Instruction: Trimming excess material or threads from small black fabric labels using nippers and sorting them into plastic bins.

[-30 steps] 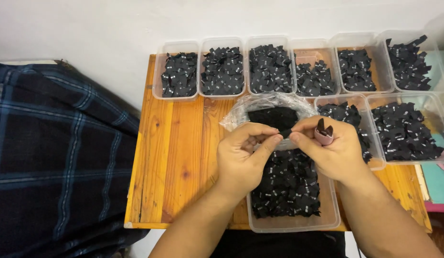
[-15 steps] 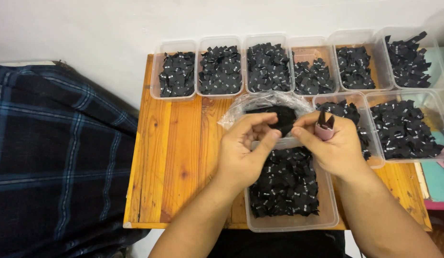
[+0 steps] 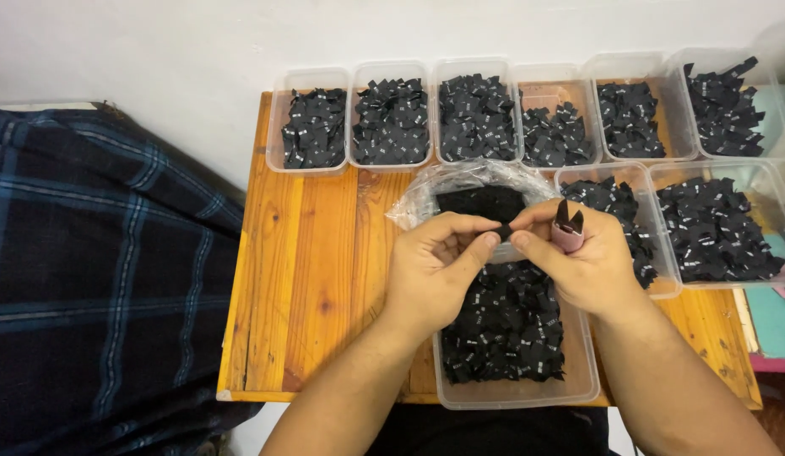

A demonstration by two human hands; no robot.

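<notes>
Here, both hands meet over the nearest tub.
Left hand: the left hand (image 3: 435, 274) has its thumb and forefinger pressed together on one end of a small black label (image 3: 503, 230).
Right hand: the right hand (image 3: 578, 262) pinches the other end of the same label, so both grips close on one piece.
Snips: a small pair of snips (image 3: 568, 228) with a pinkish handle sits in the right hand, its dark blades pointing away from the person, just beside the pinch.
Label: it is held in the air between the two grips; its print is too small to make out.
Below the grip: a clear plastic tub (image 3: 511, 393) of black labels lies under both hands.
Beyond the grip: a clear plastic bag (image 3: 426, 198) holding what seems to be a dark bundle.
Farther beyond: a row of clear tubs (image 3: 278, 127) full of black labels.
Right of the grip: two more tubs (image 3: 663, 287).
Under all: a wooden desk (image 3: 316, 279).
Left of the grip: a dark plaid cloth (image 3: 97, 270), well apart.
</notes>
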